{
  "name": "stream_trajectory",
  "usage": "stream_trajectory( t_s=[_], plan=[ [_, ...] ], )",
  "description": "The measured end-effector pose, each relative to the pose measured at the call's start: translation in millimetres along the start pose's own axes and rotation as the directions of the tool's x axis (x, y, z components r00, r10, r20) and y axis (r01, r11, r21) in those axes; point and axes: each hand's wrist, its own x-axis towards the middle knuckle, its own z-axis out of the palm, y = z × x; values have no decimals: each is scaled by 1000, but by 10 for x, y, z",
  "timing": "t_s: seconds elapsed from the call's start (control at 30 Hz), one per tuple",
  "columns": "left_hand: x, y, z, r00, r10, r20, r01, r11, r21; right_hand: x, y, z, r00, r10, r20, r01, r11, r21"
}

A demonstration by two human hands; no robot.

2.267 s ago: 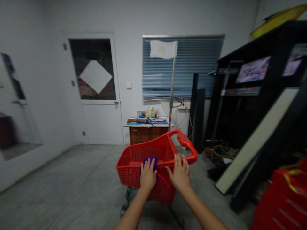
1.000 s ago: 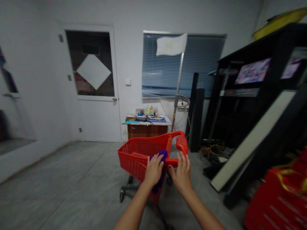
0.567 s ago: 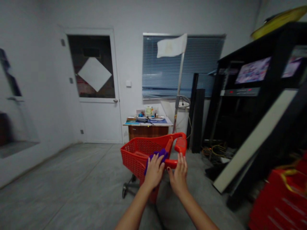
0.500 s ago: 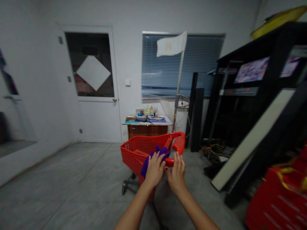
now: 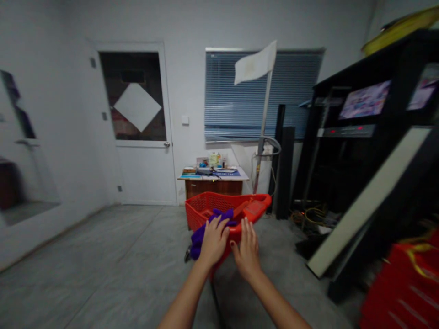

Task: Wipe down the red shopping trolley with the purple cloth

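In front of me stands a red plastic shopping cart (image 5: pixel 202 204) with perforated basket walls, its handle end (image 5: pixel 258 206) angled to the right. A purple cloth item (image 5: pixel 199 240) hangs over the near rim of the basket. My left hand (image 5: pixel 214 240) lies on this cloth, fingers stretched forward and slightly apart; whether they press on the rim beneath is hidden. Beside it, at the near edge of the handle, my right hand (image 5: pixel 247 251) is held with straight fingers and the thumb out. Contact with the red plastic is unclear.
Behind the cart is a small desk (image 5: pixel 214 186) with clutter. A pole (image 5: pixel 264 114) bearing a white flag rises behind the handle. Dark panels and a pale board (image 5: pixel 370 201) lean at right, near cables and a red bag (image 5: pixel 394 288). A white door (image 5: pixel 144 176) is at left.
The cart has turned, its basket and handle shifting right in view, and the flag pole has moved right too. Both hands have moved slightly left and stay stretched out.
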Motion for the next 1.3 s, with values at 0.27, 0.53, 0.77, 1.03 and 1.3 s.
stream_trajectory(
  t_s=[0.27, 0.53, 0.77, 1.03, 1.3],
  plan=[
    [102, -426, -149, 969, -236, 71, 240, 970, -47, 241, 335, -87, 994, 64, 85, -53, 991, -122],
    [-126, 93, -182, 999, 15, -48, -13, 999, 38, 217, 212, 141, 996, 87, -30, -89, 991, -99],
    [-2, 247, -399, 1000, 12, -14, -10, 986, 167, 269, 347, -60, 997, 7, 77, 0, 996, -89],
    [-194, 309, -189, 980, -54, -192, 110, 950, 293, 298, 405, 69, 989, 146, -13, -146, 982, -120],
    [-92, 645, 12, 992, 80, -96, -45, 945, 324, 242, 429, -66, 998, 9, 61, -1, 991, -137]
  ],
)
